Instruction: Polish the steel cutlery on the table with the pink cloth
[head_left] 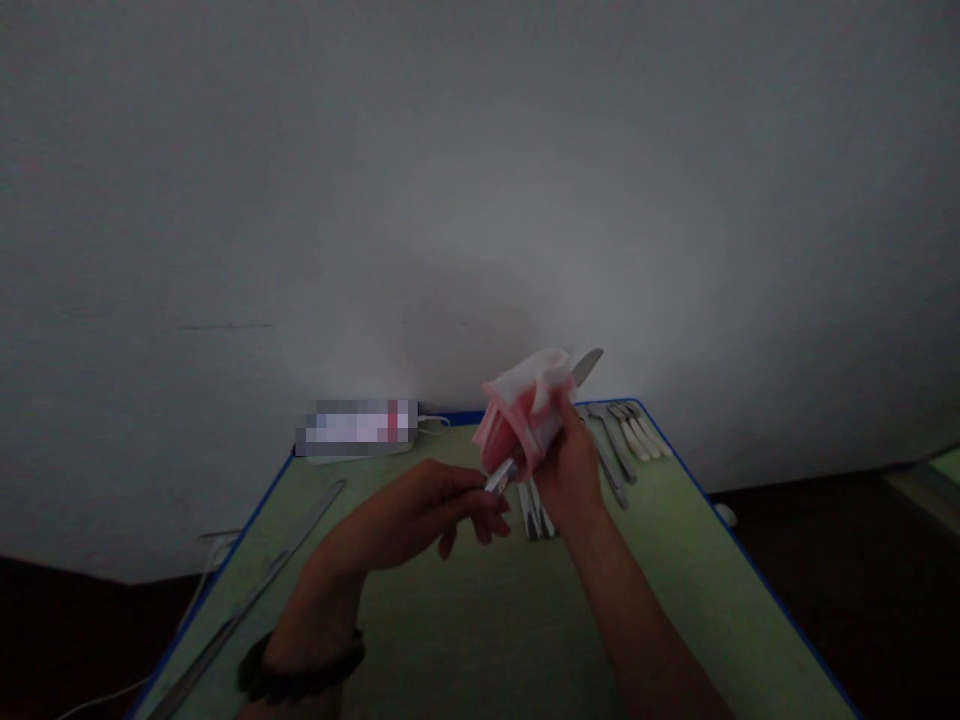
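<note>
My left hand (442, 505) pinches the handle end of a table knife (589, 366), which is held tilted above the table. A pink and white cloth (529, 395) is wrapped around the middle of the knife, and the blade tip sticks out beyond it at the upper right. My right hand (570, 470) is closed around the cloth with the knife inside it. Below, partly hidden by my right hand, several metal handles (534, 515) lie side by side on the table.
On the green table (465, 640), more metal cutlery (615, 445) and several white-handled pieces (641, 435) lie at the back right. A long metal strip (251, 590) lies along the left side. A blurred-out device (356, 430) with a white cable (435, 422) is by the wall.
</note>
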